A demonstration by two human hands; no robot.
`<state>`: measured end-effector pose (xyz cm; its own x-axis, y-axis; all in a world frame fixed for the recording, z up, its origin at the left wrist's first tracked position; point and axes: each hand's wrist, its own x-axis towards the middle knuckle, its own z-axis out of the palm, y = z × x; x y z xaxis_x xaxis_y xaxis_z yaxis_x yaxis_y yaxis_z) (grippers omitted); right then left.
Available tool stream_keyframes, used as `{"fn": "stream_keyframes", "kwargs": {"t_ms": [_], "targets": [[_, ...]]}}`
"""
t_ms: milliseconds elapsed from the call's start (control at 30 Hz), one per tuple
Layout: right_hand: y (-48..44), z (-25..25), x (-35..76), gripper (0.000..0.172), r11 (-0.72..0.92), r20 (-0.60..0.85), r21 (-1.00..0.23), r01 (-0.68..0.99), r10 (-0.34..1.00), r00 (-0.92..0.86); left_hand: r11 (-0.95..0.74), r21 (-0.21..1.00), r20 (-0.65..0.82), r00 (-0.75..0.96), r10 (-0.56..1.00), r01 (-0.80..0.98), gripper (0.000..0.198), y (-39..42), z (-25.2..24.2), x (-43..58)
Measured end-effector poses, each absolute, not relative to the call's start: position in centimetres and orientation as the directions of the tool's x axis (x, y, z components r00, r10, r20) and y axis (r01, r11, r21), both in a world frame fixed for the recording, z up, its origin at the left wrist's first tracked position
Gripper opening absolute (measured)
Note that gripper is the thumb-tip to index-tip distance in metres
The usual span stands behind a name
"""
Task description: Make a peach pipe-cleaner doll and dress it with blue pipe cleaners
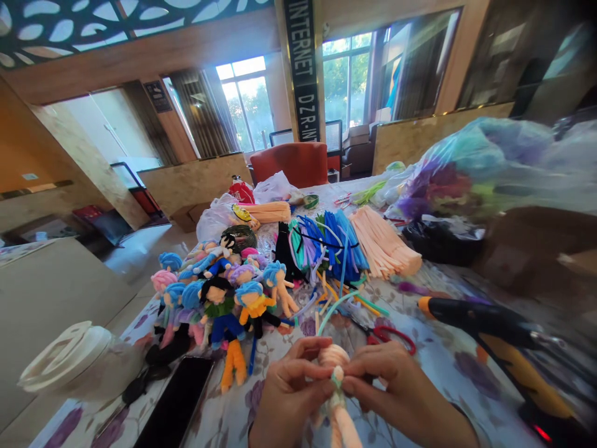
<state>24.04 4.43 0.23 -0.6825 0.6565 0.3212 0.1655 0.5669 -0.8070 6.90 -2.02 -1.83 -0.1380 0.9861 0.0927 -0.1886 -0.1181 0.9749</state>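
Note:
My left hand (286, 389) and my right hand (387, 382) meet at the bottom centre, both pinched on a small peach pipe-cleaner doll (336, 386). The doll has a round wound head and a pale green pipe cleaner (336, 375) at its neck, whose long end curves up between my hands. The doll's body hangs down toward the bottom edge. A pile of finished pipe-cleaner dolls (224, 292) with blue, pink and black hair lies just left of my hands.
Bundles of blue and green pipe cleaners (326, 242) and peach ones (382, 242) lie behind. Red-handled scissors (389, 336) sit near my right hand. A glue gun (489, 323) lies at right, a black phone (180, 404) and a lidded cup (74, 361) at left, plastic bags (471, 165) beyond.

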Motion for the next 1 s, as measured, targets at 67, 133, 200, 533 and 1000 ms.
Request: {"fn": "stream_keyframes", "kwargs": {"t_ms": [67, 133, 200, 533, 1000], "targets": [[4.49, 0.36, 24.1, 0.023, 0.555, 0.315, -0.817, 0.155, 0.656, -0.686, -0.121, 0.976, 0.096, -0.141, 0.985, -0.182, 0.01, -2.02, -1.91, 6.86], [4.54, 0.38, 24.13, 0.023, 0.554, 0.315, -0.818, 0.154, 0.655, -0.687, -0.129, 0.975, 0.103, -0.147, 0.984, -0.179, 0.009, -2.05, -2.06, 6.87], [4.56, 0.32, 24.1, 0.021, 0.556, 0.32, -0.817, 0.152, 0.657, -0.682, -0.143, 0.972, 0.116, -0.149, 0.982, -0.184, 0.009, -2.09, -2.21, 6.9], [4.36, 0.18, 23.96, 0.017, 0.539, 0.328, -0.827, 0.16, 0.693, -0.642, -0.117, 0.978, 0.087, -0.173, 0.981, -0.171, 0.006, -2.17, -1.62, 7.31], [4.06, -0.09, 23.51, 0.017, 0.524, 0.328, -0.827, 0.204, 0.744, -0.582, -0.122, 0.977, 0.092, -0.171, 0.981, -0.173, 0.005, -2.06, -2.24, 7.36]]}}
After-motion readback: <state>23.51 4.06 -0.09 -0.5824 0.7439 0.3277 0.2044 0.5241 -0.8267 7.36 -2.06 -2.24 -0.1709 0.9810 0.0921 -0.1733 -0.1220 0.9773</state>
